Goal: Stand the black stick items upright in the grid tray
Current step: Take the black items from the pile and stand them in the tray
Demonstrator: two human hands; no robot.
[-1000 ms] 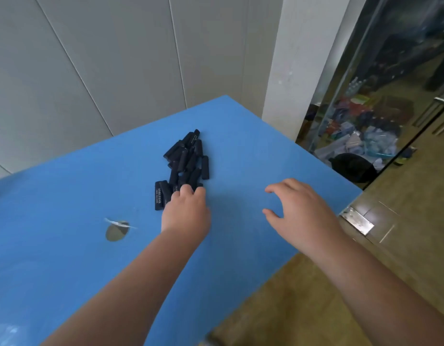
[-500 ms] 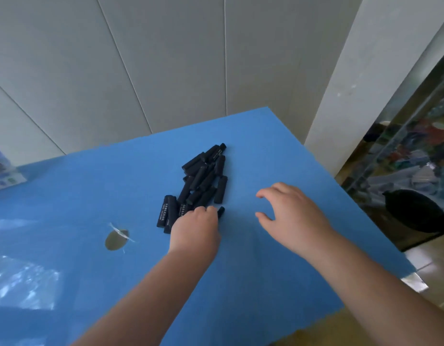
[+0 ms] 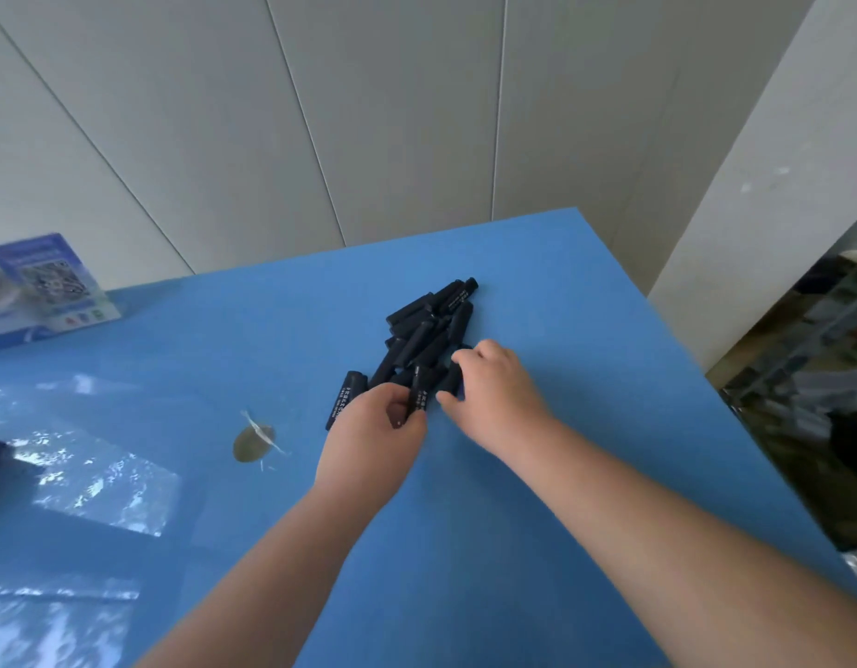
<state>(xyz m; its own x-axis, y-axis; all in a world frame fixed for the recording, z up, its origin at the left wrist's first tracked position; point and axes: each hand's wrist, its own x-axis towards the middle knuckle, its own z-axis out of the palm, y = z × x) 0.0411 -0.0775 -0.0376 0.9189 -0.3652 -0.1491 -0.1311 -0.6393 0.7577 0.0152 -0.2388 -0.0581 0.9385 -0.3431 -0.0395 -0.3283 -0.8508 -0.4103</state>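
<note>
Head view: my left hand (image 3: 373, 426) pinches one black stick (image 3: 419, 390) between thumb and curled fingers at the near end of the pile of black sticks (image 3: 429, 330); the stick shows a line of white print along its side and stands tilted, its far end pointing into the pile. My right hand (image 3: 494, 395) is at the right near edge of the same pile, fingers bent down over another stick (image 3: 451, 378) with the thumb below it; I cannot tell whether the grip is closed around it or only touching. The pile lies flat on the blue tabletop (image 3: 561, 474), sticks overlapping at mixed angles, running from my hands away toward the table's far edge. One stick with white lettering (image 3: 343, 397) lies apart on the left side of the pile, just beside my left hand. Left of my left forearm, a round hole in the tabletop (image 3: 253, 443) has a strip of clear tape across it. Clear plastic film (image 3: 103, 489) lies further left, with glare on it. A blue printed box (image 3: 50, 282) stands at the far left against the grey panelled wall (image 3: 272, 113).
</note>
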